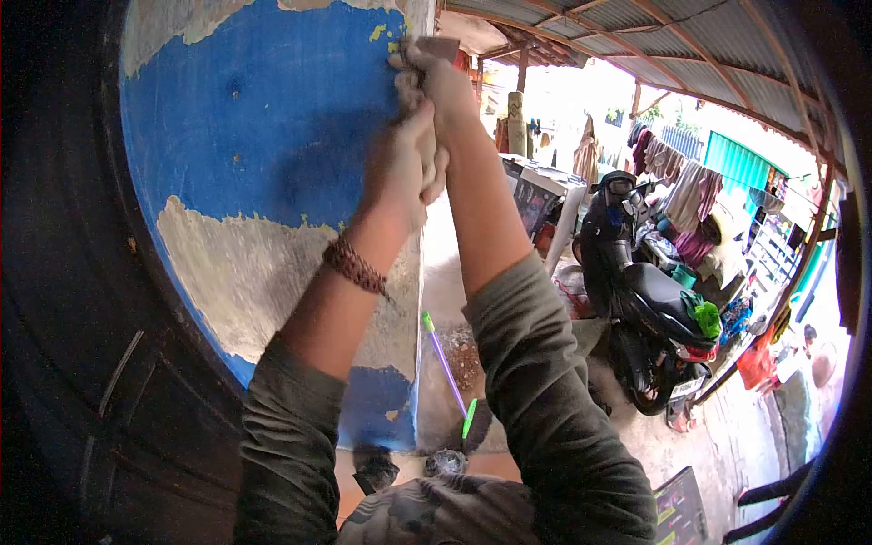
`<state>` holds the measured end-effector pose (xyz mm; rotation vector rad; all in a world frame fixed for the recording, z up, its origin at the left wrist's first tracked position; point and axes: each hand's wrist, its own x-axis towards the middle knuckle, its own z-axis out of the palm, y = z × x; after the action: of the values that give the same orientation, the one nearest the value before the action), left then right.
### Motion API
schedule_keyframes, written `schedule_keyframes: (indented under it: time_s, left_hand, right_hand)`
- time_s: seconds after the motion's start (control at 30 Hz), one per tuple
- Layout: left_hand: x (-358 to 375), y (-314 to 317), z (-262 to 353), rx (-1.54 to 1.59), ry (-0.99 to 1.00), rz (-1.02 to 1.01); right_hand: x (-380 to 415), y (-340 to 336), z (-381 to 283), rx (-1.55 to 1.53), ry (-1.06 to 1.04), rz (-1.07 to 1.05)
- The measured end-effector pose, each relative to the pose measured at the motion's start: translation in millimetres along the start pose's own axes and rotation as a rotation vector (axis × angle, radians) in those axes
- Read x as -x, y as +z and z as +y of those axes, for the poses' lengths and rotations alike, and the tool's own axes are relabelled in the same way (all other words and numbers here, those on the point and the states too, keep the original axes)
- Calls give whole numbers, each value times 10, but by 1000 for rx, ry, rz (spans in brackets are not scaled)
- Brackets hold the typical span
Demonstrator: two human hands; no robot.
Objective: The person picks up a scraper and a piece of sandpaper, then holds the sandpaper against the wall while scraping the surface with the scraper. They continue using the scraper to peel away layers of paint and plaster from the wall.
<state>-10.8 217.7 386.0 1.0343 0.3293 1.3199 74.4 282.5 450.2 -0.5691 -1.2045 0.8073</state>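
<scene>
Both hands are raised at the right edge of a wall (263, 118), where blue paint is partly gone and bare grey patches show. My right hand (442, 86) is the upper one, its fingers closed around a flat brownish tool (440, 47) at the wall's corner; the tool's full shape is hidden. Just below and touching it, my left hand (409, 159) is closed, and what its fingers hold, if anything, is hidden. A braided bracelet (354, 266) circles the left wrist.
A dark door (54, 363) is at the left. A purple and green stick (443, 359) leans low by the wall. To the right are a black motorbike (636, 291), hanging laundry (677, 182), a box-like appliance (540, 195) and a distant person (810, 338).
</scene>
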Motion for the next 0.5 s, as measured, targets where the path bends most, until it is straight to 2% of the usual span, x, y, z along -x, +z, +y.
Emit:
schedule_keyframes:
  time_s: [0.07, 0.1, 0.13, 0.17, 0.23, 0.3, 0.37, 0.4, 0.5]
  left_hand:
    - [-92, 17, 111, 0, 42, -122]
    - [-74, 16, 85, 2, 39, -123]
    - [-32, 1, 41, -4, 20, -86]
    - [3, -13, 10, -12, 6, -50]
    - [65, -68, -44, -18, 9, -96]
    - [24, -43, 4, -25, 22, -141]
    - [-69, 104, 179, -3, -29, -30]
    - [-139, 59, 250, -2, 28, -160]
    - [-112, 57, 252, 12, 40, -78]
  right_hand:
    - [-66, 48, -126, 21, 10, 0]
    - [-61, 59, -150, 43, 25, 3]
    - [-27, 53, -98, 184, -94, 83]
    - [59, 56, -75, 185, -95, 84]
    - [261, 52, -12, -64, 107, 58]
    - [244, 97, -102, -26, 87, 63]
    - [-79, 103, -155, 211, -158, 39]
    - [-228, 112, -211, 36, -90, -32]
    - [-222, 117, -144, 204, -195, 28]
